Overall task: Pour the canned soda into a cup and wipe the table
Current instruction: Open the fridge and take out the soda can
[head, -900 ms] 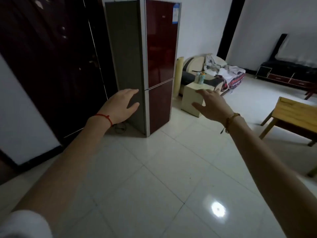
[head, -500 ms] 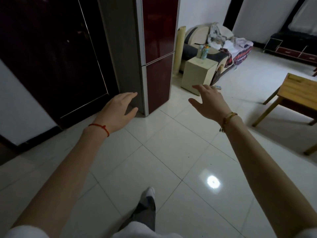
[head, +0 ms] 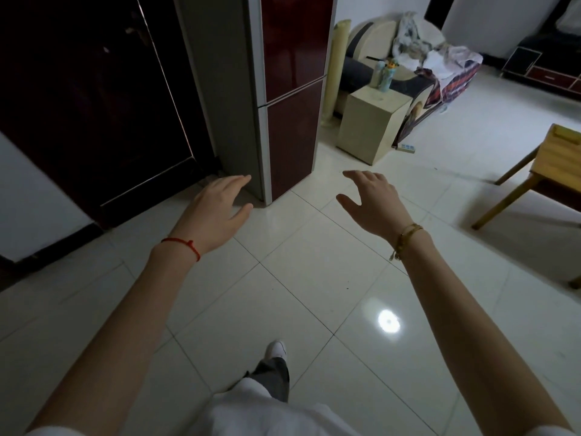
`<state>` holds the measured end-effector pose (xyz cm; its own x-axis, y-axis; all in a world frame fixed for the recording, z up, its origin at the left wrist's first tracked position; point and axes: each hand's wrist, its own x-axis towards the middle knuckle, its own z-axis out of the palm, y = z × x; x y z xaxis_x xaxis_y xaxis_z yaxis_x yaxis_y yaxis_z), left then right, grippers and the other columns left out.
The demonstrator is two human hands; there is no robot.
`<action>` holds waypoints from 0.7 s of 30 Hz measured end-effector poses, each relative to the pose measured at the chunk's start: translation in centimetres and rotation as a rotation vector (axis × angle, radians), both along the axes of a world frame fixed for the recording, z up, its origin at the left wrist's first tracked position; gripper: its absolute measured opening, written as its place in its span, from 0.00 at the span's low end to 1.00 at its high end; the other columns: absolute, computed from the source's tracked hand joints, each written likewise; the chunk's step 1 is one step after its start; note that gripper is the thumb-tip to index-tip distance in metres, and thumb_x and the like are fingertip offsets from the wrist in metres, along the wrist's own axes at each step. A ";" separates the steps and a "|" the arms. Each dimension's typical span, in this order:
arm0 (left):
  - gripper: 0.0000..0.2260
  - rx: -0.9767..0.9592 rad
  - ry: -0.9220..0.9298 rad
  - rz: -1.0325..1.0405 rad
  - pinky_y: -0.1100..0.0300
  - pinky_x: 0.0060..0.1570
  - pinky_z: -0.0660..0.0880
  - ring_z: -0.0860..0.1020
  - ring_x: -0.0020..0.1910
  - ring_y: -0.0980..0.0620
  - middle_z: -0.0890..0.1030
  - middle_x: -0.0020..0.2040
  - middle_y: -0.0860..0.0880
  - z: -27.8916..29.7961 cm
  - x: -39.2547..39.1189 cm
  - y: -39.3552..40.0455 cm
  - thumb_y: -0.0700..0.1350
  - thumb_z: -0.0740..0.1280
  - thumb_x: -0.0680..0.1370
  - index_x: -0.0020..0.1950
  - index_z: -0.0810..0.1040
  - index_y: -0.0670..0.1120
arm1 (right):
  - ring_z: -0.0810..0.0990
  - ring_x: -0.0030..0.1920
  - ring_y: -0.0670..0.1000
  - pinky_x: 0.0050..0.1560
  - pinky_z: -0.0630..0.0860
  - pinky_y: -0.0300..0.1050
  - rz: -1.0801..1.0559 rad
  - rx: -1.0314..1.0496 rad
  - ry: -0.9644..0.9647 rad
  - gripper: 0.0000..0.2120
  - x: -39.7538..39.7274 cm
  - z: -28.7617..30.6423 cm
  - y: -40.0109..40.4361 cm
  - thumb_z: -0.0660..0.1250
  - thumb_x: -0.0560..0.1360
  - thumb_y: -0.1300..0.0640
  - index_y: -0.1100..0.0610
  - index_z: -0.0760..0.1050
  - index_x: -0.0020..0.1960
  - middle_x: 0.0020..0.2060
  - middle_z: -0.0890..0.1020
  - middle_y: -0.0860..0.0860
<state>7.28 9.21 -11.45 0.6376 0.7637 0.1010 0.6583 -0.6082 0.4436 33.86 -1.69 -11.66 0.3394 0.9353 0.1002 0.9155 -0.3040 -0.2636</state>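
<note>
The canned soda is not showing anywhere in this view, and neither is a cup, so we are judging that pouring and wiping are both waiting to be done. Our left hand (head: 213, 212) and right hand (head: 375, 204) are hanging empty above the tiled floor (head: 314, 278), fingers loosely spread. The red fridge (head: 292, 99) is standing just ahead, doors closed. We are having wide free floor in front; the wooden table (head: 559, 155) corner on our right needs care.
</note>
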 end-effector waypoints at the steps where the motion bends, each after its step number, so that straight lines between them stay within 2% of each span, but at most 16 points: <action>1: 0.25 -0.002 -0.003 0.002 0.48 0.74 0.62 0.62 0.75 0.50 0.65 0.76 0.49 0.1 0.6 1.2 0.49 0.62 0.81 0.77 0.62 0.48 | 0.65 0.71 0.56 0.70 0.65 0.56 0.000 0.000 0.007 0.26 0.5 0.0 1.2 0.60 0.79 0.45 0.54 0.63 0.73 0.69 0.71 0.53; 13: 0.24 0.000 -0.022 -0.024 0.53 0.74 0.60 0.62 0.75 0.52 0.66 0.75 0.49 0.3 7.5 13.6 0.48 0.62 0.81 0.77 0.62 0.47 | 0.65 0.71 0.55 0.70 0.64 0.54 -0.019 0.049 0.031 0.25 6.9 0.0 13.5 0.59 0.79 0.45 0.52 0.63 0.73 0.69 0.71 0.52; 21: 0.24 -0.069 -0.004 -0.010 0.52 0.74 0.62 0.62 0.74 0.52 0.65 0.76 0.50 -1.5 11.0 18.7 0.48 0.62 0.81 0.77 0.62 0.48 | 0.65 0.71 0.56 0.70 0.65 0.55 -0.011 0.007 0.074 0.25 10.1 -2.3 18.7 0.60 0.79 0.46 0.53 0.63 0.73 0.69 0.72 0.52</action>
